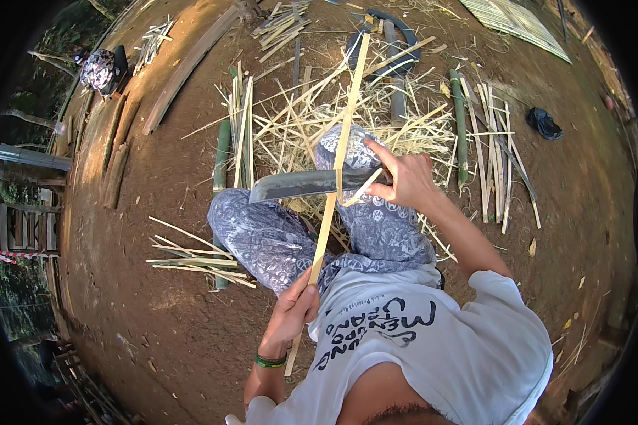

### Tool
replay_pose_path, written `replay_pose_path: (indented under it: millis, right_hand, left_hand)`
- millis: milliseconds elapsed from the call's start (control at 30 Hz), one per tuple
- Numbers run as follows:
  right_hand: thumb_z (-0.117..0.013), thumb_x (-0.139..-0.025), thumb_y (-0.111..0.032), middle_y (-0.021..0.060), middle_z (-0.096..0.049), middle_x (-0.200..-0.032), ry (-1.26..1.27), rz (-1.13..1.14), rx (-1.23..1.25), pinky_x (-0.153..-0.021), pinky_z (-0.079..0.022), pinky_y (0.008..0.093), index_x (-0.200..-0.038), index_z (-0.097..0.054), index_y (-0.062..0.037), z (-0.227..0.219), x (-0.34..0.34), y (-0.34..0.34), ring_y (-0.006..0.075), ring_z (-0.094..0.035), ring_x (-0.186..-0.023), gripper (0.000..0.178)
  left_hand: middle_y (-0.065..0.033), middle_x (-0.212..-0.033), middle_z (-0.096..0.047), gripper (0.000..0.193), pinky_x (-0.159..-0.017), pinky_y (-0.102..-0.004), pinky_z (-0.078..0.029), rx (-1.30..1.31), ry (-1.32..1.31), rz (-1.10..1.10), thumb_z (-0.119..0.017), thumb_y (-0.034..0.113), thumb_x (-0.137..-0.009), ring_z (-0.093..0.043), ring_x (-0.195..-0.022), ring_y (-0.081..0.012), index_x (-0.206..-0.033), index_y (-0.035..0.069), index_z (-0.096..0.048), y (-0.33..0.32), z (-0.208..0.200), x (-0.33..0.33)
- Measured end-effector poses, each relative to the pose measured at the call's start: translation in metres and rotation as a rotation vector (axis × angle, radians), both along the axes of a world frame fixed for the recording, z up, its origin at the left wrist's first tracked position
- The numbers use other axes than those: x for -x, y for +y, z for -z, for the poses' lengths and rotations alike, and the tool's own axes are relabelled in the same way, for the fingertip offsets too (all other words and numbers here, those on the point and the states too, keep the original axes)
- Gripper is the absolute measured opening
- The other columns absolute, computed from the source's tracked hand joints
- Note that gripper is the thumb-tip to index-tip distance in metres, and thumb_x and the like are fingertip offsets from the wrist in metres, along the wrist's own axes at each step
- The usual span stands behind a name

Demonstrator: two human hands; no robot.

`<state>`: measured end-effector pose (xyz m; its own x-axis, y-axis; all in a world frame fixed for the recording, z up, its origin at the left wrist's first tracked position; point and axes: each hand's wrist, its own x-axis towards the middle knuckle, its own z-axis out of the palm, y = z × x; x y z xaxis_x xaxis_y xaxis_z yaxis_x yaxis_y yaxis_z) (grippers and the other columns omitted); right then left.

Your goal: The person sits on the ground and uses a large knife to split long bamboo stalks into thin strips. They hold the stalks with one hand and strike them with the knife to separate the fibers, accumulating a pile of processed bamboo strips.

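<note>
My left hand [294,309] is closed around the lower part of a long, pale bamboo strip [348,106], which runs away from me between my knees. A machete [287,185] is in my right hand [410,178], its broad dark blade pointing left and lying across the strip. The handle is mostly hidden behind my fingers; index finger and thumb reach toward the blade. A thin peeled sliver [362,185] curls from the strip at the blade, close to my right thumb. My right hand is above my right knee.
Bamboo shavings [283,131] pile up beyond my knees. Green bamboo poles [461,131] and split strips [500,156] lie on both sides. A black tyre-like ring [412,41] rests farther off. Cut strips [202,262] lie left, a black plastic bag [544,123] right, on bare soil.
</note>
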<state>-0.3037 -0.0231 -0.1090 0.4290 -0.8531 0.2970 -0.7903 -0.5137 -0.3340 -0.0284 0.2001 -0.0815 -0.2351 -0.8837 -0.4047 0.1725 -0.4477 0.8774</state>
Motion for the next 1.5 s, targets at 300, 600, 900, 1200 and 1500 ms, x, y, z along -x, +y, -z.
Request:
replay_pose_path:
  millis: [300,600,900,1200,1500]
  right_hand:
    - [-0.041,-0.097,-0.066,0.0058,-0.055,-0.057,-0.538,0.678,-0.049,-0.056,-0.042,0.0349,-0.118,-0.07,0.0016,-0.033,0.161,-0.121,0.016,-0.055,-0.056,0.077]
    - [-0.053,-0.097,-0.056,-0.0002,-0.054,-0.063,-0.619,0.275,-0.429,-0.05,-0.03,0.0314,-0.124,-0.066,0.0016,-0.019,0.059,-0.033,0.0101,-0.043,-0.054,0.066]
    - [-0.075,-0.09,-0.024,-0.0039,-0.054,-0.06,-0.878,0.059,-0.569,-0.047,-0.035,0.0253,-0.092,-0.066,0.0006,-0.049,-0.027,-0.037,0.0035,-0.046,-0.052,0.026]
    - [-0.063,-0.094,-0.053,0.0046,-0.053,-0.056,-0.655,0.114,-0.426,-0.052,-0.037,0.0323,-0.106,-0.072,-0.0001,-0.054,-0.012,-0.063,0.0122,-0.049,-0.053,0.055]
    - [-0.065,-0.088,-0.057,0.0142,-0.056,-0.049,-0.244,-0.01,-0.293,-0.046,-0.046,0.0456,-0.145,-0.046,-0.0123,-0.028,-0.016,0.006,0.0359,-0.062,-0.048,0.074]
  left_hand:
    - [0.0077,-0.065,-0.034,0.045,-0.048,-0.0187,-0.028,-0.209,0.02,-0.081,-0.043,0.009,-0.106,-0.029,-0.053,-0.0028,-0.151,0.007,-0.04,0.055,-0.002,-0.012]
    - [0.003,-0.07,-0.042,0.045,-0.043,-0.0184,-0.027,-0.051,0.242,-0.054,-0.039,0.015,-0.108,-0.03,-0.049,-0.0034,-0.153,0.012,-0.036,-0.088,0.015,0.039]
    - [-0.004,-0.08,-0.054,0.046,-0.042,-0.0189,-0.036,-0.006,0.443,0.034,-0.038,0.017,-0.109,-0.046,-0.048,-0.0071,-0.154,0.011,-0.032,-0.144,-0.007,0.067]
    - [0.0016,-0.073,-0.046,0.045,-0.041,-0.0165,-0.024,-0.06,0.444,0.006,-0.044,0.017,-0.107,-0.03,-0.046,-0.0008,-0.151,0.009,-0.039,-0.118,0.009,0.048]
    - [-0.0012,-0.074,-0.044,0.06,-0.042,-0.0202,-0.027,-0.102,0.699,-0.109,-0.02,0.05,-0.107,-0.033,-0.047,-0.0064,-0.145,0.009,-0.043,-0.162,0.014,0.062]
